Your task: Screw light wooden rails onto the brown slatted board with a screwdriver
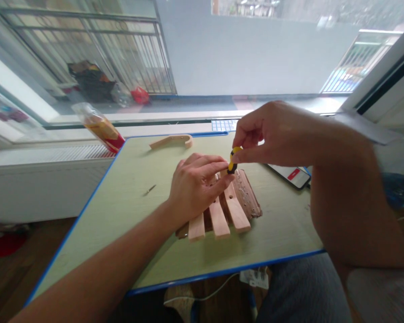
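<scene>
A short yellow-and-black screwdriver [234,158] stands nearly upright in the fingers of my right hand [272,132], with its lower end over a wooden slat [237,213]. My left hand [197,179] lies across the pale slats, its thumb and forefinger closed around the slat close to the screwdriver's lower end. Three slat ends stick out toward me. Beneath them is a darker brown wooden board [247,193] with small holes along its right part. The screwdriver's tip and the far ends of the slats are hidden by my fingers.
A hooked wooden piece [175,140] lies at the table's back edge. A small metal pin or screw [150,189] rests left of my hand. A phone [294,176] lies under my right forearm. A bottle [103,130] leans on the sill; the table [121,215] has blue edging.
</scene>
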A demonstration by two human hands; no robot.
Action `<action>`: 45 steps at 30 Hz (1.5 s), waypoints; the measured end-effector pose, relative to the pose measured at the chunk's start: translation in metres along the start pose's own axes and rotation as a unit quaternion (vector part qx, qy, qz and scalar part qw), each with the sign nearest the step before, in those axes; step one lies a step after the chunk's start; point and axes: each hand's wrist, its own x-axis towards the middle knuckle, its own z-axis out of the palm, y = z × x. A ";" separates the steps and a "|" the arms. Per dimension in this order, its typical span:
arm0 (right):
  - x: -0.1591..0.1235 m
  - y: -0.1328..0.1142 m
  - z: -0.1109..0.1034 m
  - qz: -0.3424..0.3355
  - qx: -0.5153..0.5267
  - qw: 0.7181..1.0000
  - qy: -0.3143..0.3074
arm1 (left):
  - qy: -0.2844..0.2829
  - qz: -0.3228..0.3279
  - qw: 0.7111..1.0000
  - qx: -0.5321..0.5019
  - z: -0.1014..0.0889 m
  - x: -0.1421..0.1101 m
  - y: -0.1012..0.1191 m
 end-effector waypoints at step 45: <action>-0.001 -0.003 0.000 -0.066 0.016 0.998 0.010 | 0.002 0.003 1.000 0.000 0.000 0.000 -0.001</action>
